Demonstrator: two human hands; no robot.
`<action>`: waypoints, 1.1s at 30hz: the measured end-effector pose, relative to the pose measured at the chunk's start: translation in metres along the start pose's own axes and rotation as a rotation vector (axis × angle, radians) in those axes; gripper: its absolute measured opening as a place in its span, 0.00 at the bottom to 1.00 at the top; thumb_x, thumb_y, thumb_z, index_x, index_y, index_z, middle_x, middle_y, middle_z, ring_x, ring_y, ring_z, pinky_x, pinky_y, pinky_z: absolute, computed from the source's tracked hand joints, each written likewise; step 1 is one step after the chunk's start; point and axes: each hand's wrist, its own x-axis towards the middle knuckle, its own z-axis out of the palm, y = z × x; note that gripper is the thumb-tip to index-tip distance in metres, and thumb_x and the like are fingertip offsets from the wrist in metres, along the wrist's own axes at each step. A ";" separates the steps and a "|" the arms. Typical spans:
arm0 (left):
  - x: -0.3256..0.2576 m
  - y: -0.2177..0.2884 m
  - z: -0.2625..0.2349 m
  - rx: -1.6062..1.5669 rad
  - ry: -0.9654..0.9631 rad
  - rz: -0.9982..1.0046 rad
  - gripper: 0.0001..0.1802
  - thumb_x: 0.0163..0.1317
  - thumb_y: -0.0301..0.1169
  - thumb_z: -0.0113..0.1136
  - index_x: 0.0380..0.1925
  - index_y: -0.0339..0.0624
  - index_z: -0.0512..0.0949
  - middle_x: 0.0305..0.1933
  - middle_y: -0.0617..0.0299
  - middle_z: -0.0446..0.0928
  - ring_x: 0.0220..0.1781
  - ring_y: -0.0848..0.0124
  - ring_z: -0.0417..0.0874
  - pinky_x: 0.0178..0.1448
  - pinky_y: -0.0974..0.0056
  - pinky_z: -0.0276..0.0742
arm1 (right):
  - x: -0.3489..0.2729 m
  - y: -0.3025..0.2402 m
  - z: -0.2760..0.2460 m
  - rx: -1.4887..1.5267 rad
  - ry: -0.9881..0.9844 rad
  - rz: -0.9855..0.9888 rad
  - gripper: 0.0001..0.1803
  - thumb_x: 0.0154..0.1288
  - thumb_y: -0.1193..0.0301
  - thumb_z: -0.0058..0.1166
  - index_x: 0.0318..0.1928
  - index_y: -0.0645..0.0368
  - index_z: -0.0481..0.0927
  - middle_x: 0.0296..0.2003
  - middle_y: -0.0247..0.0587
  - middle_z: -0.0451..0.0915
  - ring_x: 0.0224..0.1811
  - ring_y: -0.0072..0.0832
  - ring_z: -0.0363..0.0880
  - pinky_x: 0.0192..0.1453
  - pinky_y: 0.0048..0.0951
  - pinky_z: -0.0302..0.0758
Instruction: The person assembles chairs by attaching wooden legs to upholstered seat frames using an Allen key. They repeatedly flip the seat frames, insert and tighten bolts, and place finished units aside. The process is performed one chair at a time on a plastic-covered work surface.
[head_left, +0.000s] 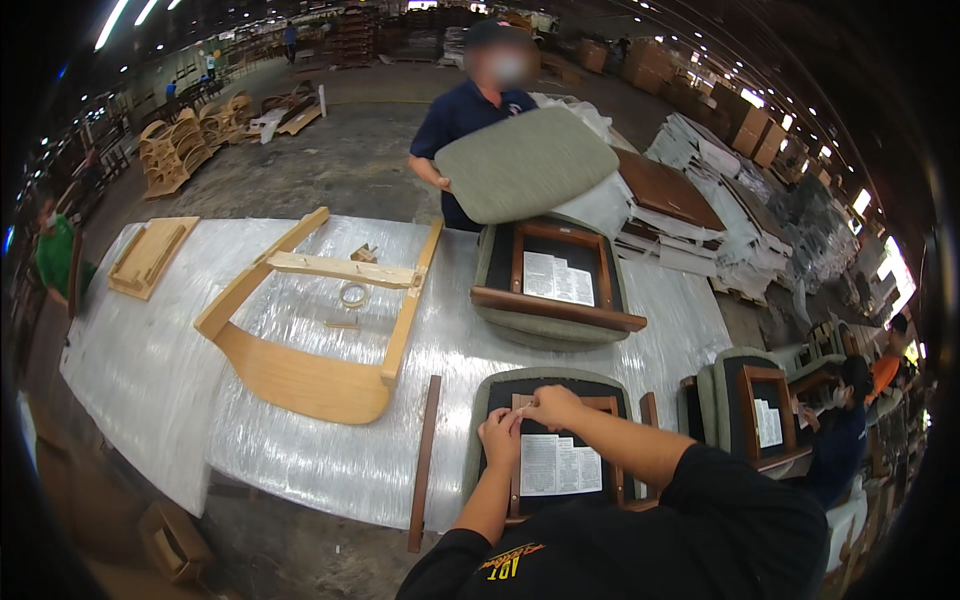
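Dark wood frames the upturned seat cushion (548, 440) lying on the plastic-wrapped table (330, 460), and that is where I'm working in the head view. My left hand (500, 437) rests closed-fingered on the seat's black underside, just left of the white paper label (560, 465). My right hand (549, 405) pinches a small pale tag (523, 409) at the seat's far rail; both hands meet there, fingertips touching it. I judge I'm fixing or peeling that tag, so the next move calls for a steady pinch and the seat held still. Beyond the seat, a second upturned seat (553, 285); past it a co-worker lifts a grey-green cushion (527, 163). Left of my seat: a loose dark slat (424, 462) and a pale chair frame (312, 335).
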 end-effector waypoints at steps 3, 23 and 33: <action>0.005 -0.001 0.004 -0.004 -0.003 -0.019 0.11 0.66 0.33 0.70 0.47 0.47 0.90 0.52 0.58 0.84 0.56 0.56 0.84 0.65 0.50 0.70 | 0.005 0.000 0.018 0.537 -0.068 0.141 0.39 0.75 0.38 0.54 0.41 0.69 0.88 0.28 0.50 0.88 0.23 0.33 0.89 0.24 0.34 0.85; 0.006 -0.021 0.003 -0.086 -0.122 -0.008 0.33 0.60 0.33 0.75 0.66 0.42 0.78 0.59 0.53 0.82 0.64 0.52 0.81 0.70 0.47 0.67 | 0.023 -0.012 0.004 -0.179 0.090 -0.406 0.23 0.77 0.57 0.49 0.44 0.65 0.89 0.39 0.60 0.89 0.42 0.52 0.90 0.52 0.50 0.86; 0.004 -0.027 0.009 -0.037 -0.095 0.017 0.32 0.60 0.32 0.75 0.65 0.41 0.78 0.61 0.53 0.80 0.65 0.54 0.80 0.73 0.48 0.65 | 0.015 -0.023 -0.009 0.270 -0.176 -0.140 0.25 0.79 0.59 0.46 0.34 0.67 0.86 0.24 0.46 0.87 0.20 0.32 0.86 0.23 0.34 0.82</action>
